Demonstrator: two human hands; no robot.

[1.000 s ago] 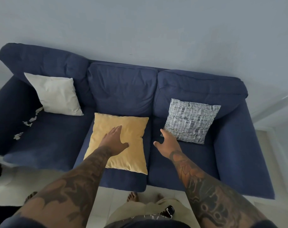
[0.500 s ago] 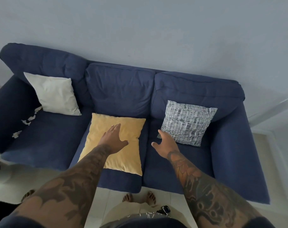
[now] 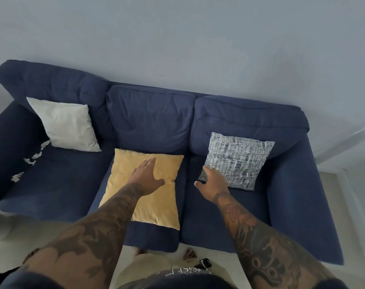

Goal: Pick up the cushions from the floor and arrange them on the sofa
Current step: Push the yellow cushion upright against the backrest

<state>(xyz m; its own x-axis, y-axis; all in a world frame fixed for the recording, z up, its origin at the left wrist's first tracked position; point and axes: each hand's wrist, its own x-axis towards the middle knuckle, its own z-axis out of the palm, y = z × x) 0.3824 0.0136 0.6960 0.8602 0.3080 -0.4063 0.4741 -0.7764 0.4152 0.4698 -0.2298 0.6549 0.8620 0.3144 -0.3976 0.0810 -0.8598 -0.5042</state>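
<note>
Bare feet (image 3: 190,255) are standing on the pale floor (image 3: 31,236) before the navy sofa (image 3: 292,205). The left hand (image 3: 145,177) is lying flat, fingers straight, on the yellow cushion (image 3: 156,207); the right hand (image 3: 211,181), fingers spread, is touching the patterned cushion (image 3: 238,161) at its lower corner. Farther left, a white cushion (image 3: 66,124) is leaning against the backrest.

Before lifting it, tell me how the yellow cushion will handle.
Probably soft: the yellow cushion dimples under the left hand. Likely light and floppy, sagging if lifted by one corner. It lies flat on the sofa, so it should not roll.
</note>
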